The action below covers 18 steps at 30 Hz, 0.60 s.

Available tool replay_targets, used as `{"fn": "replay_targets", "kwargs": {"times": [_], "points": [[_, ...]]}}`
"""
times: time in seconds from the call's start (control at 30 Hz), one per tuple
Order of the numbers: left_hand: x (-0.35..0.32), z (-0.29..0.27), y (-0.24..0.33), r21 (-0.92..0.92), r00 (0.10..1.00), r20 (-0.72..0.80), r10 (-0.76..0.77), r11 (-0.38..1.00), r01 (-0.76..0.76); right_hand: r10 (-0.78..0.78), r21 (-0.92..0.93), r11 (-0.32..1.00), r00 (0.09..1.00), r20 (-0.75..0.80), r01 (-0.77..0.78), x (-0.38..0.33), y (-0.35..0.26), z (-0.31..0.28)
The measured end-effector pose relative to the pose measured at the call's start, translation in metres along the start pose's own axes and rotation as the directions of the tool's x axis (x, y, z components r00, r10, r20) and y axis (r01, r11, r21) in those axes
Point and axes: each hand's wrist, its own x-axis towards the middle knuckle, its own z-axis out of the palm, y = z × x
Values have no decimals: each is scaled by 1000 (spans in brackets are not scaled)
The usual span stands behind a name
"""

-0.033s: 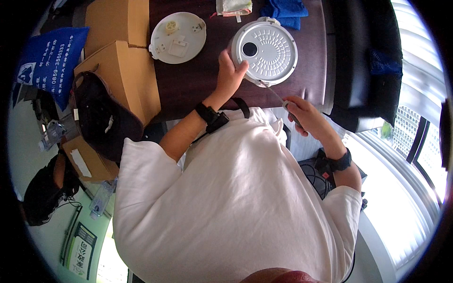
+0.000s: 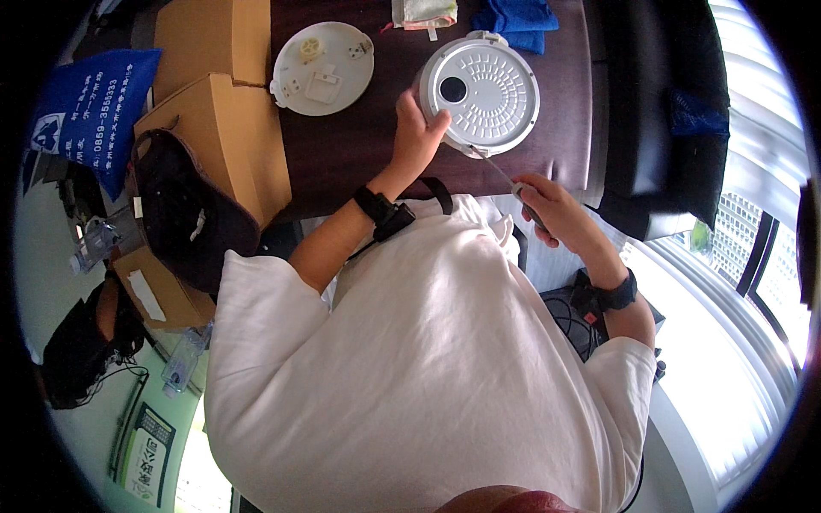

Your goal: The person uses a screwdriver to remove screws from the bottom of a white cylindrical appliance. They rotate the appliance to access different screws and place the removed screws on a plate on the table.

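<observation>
A round white plastic appliance point(image 2: 493, 81) rests on the dark table, its ribbed, slotted face up with a black disc set at the left. My left hand point(image 2: 417, 132) grips its near left side, thumb on the rim and fingers partly hidden behind the edge. Wrapped round the handle of a screwdriver point(image 2: 498, 168) is my right hand point(image 2: 552, 208), nearer to me and to the right. The thin shaft slants up and left, its tip at the near rim of the appliance. Whether the tip sits in a screw or gap is too small to tell.
Left of the appliance, a round white cover point(image 2: 342, 96) holds a few small pale parts. Folded cloths, one white point(image 2: 423, 13) and one blue point(image 2: 517, 21), lie at the far side. Cardboard boxes point(image 2: 244, 145) and a dark cap point(image 2: 184, 209) stand left of the table point(image 2: 359, 158).
</observation>
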Motion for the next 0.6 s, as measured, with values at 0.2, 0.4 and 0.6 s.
{"fn": "replay_targets", "kwargs": {"times": [0.2, 0.4, 0.6], "points": [[1, 2, -6, -26, 1000, 15, -13, 1000, 13, -20, -163, 986, 999, -48, 12, -1, -7, 6], [0, 3, -5, -4, 1000, 2, 7, 1000, -7, -367, -736, 648, 927, -77, 195, 11, 5, 13], [0, 4, -6, -3, 1000, 7, -26, 1000, 26, -481, -991, -56, 867, 130, 118, -3, -29, 1]]}}
